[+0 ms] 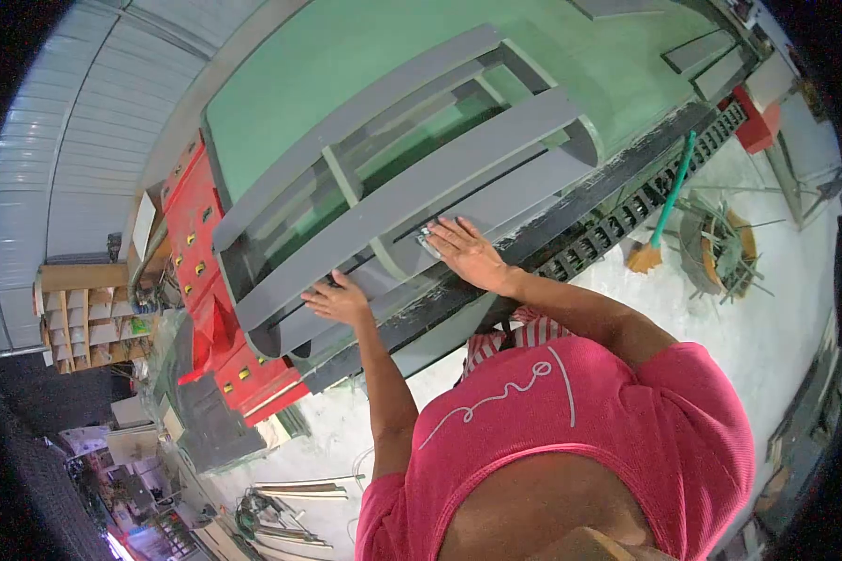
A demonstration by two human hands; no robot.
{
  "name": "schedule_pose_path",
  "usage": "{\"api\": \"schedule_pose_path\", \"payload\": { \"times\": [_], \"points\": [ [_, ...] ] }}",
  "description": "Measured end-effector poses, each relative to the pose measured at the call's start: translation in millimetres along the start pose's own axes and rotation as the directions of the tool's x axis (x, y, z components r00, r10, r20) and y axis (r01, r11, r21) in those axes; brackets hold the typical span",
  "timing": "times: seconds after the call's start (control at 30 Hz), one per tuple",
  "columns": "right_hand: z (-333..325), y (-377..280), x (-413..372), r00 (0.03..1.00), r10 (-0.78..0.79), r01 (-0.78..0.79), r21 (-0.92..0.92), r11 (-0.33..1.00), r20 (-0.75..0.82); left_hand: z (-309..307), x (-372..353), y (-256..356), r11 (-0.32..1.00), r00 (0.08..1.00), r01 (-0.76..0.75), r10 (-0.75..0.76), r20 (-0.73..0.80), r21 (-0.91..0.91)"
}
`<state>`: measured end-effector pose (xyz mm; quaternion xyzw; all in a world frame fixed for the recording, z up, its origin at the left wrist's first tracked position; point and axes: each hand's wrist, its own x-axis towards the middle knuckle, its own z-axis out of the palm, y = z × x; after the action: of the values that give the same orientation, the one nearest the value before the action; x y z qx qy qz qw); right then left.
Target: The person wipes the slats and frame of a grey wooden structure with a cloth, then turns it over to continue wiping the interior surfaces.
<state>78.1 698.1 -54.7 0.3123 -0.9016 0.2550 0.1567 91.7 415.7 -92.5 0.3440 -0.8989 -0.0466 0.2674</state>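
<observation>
A long grey panel frame [458, 154] with curved ends, slats and pale edges lies on the green tabletop [290, 84]. My left hand [339, 299] rests on its near board at the left, fingers spread, holding nothing. To the right, my right hand [463, 252] presses a small whitish pad or cloth [427, 241] against the near board, beside a short cross-divider [385, 259]. The fingers cover most of that piece, so its exact kind is hidden.
A dark ledge [524, 245] and a black roller-like track [636, 206] edge the table near me. Red machine panels [201, 262] stand at the left. A green-handled broom [672, 201] and a container of offcut strips [720, 248] are on the floor at right.
</observation>
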Motion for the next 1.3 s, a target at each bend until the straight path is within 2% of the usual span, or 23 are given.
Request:
{"api": "schedule_pose_path", "payload": {
  "times": [0.03, 0.07, 0.1, 0.17, 0.2, 0.3, 0.33, 0.43, 0.5, 0.53, 0.6, 0.63, 0.73, 0.87, 0.93, 0.97, 1.03, 1.07, 1.13, 1.17, 1.23, 1.27, 1.3],
  "points": [
    [-9, 9, -5, 1.0, 0.004, -0.004, -0.001, 1.0, -0.002, 0, 2, 1, 0.997, 0.995, 0.079, -0.079, 0.065, 0.012],
    [-19, 20, -9, 0.999, 0.023, -0.022, -0.067, 0.998, 0.028, -1, 4, 1, 0.997, 0.995, 0.073, -0.074, 0.066, 0.011],
    [-29, 32, -14, 0.997, 0.045, -0.037, -0.133, 0.99, 0.056, -1, 6, 2, 0.989, 0.986, 0.142, -0.144, 0.082, 0.03],
    [-46, 60, -25, 0.994, 0.097, -0.089, -0.153, 0.984, 0.047, 1, 9, 3, 0.967, 0.965, 0.234, -0.244, 0.101, 0.099],
    [-54, 75, -30, 0.989, 0.144, -0.135, -0.17, 0.976, 0.041, 2, 9, 5, 0.968, 0.966, 0.232, -0.241, 0.098, 0.097],
    [-79, 121, -43, 0.947, 0.314, -0.266, -0.368, 0.891, 0.076, 3, 9, 10, 0.95, 0.957, 0.272, -0.283, 0.061, 0.153],
    [-88, 136, -42, 0.939, 0.342, -0.274, -0.509, 0.816, 0.042, 3, 8, 11, 0.95, 0.957, 0.272, -0.283, 0.058, 0.151],
    [-125, 159, -36, 0.905, 0.415, -0.279, -0.606, 0.745, 0.095, 4, 9, 14, 0.936, 0.959, 0.261, -0.279, 0.05, 0.235],
    [-141, 174, -33, 0.907, 0.356, -0.071, -0.751, 0.656, 0.226, 7, 9, 12, 0.925, 0.963, 0.248, -0.267, 0.028, 0.289],
    [-147, 179, -32, 0.907, 0.355, -0.066, -0.754, 0.653, 0.228, 9, 9, 10, 0.925, 0.962, 0.251, -0.271, 0.032, 0.286],
    [-157, 188, -25, 0.821, 0.392, 0.137, -0.81, 0.57, 0.415, 10, 8, 12, 0.928, 0.968, 0.248, -0.248, -0.035, 0.277],
    [-162, 186, -21, 0.764, 0.406, 0.205, -0.785, 0.584, 0.501, 7, 8, 15, 0.925, 0.966, 0.253, -0.258, -0.022, 0.282],
    [-157, 188, -19, 0.734, 0.415, 0.234, -0.774, 0.589, 0.537, 1, 6, 17, 0.935, 0.97, 0.234, -0.244, 0.002, 0.268],
    [-172, 174, -32, 0.784, 0.336, 0.253, -0.763, 0.595, 0.523, 2, 5, 18, 0.932, 0.969, 0.244, -0.243, -0.041, 0.269],
    [-179, 173, -41, 0.783, 0.313, 0.182, -0.679, 0.712, 0.538, 7, 10, 13, 0.93, 0.964, 0.259, -0.267, -0.006, 0.26],
    [-183, 173, -43, 0.784, 0.32, 0.176, -0.685, 0.707, 0.532, 10, 11, 9, 0.93, 0.968, 0.246, -0.25, -0.02, 0.273],
    [-207, 165, -39, 0.63, 0.429, -0.139, -0.449, 0.882, 0.647, 10, 7, 10, 0.933, 0.973, 0.231, -0.226, -0.048, 0.275],
    [-219, 164, -37, 0.629, 0.427, -0.122, -0.46, 0.879, 0.649, 5, 6, 14, 0.931, 0.969, 0.247, -0.245, -0.044, 0.267],
    [-243, 168, -31, 0.822, 0.355, -0.375, -0.045, 0.926, 0.446, 6, 4, 13, 0.94, 0.975, 0.222, -0.209, -0.078, 0.258],
    [-244, 187, -21, 0.885, 0.323, -0.383, 0.129, 0.915, 0.336, 10, 3, 9, 0.941, 0.98, 0.194, -0.171, -0.106, 0.275],
    [-268, 194, 14, 0.857, 0.475, -0.484, -0.005, 0.875, 0.2, 9, 3, 16, 0.933, 0.971, 0.233, -0.207, -0.121, 0.275],
    [-268, 204, 24, 0.861, 0.467, -0.476, -0.006, 0.879, 0.202, 5, 4, 17, 0.929, 0.971, 0.232, -0.203, -0.127, 0.287],
    [-264, 217, 32, 0.895, 0.442, -0.442, -0.026, 0.897, 0.055, 7, 5, 15, 0.925, 0.97, 0.238, -0.209, -0.128, 0.297]
  ]
}}
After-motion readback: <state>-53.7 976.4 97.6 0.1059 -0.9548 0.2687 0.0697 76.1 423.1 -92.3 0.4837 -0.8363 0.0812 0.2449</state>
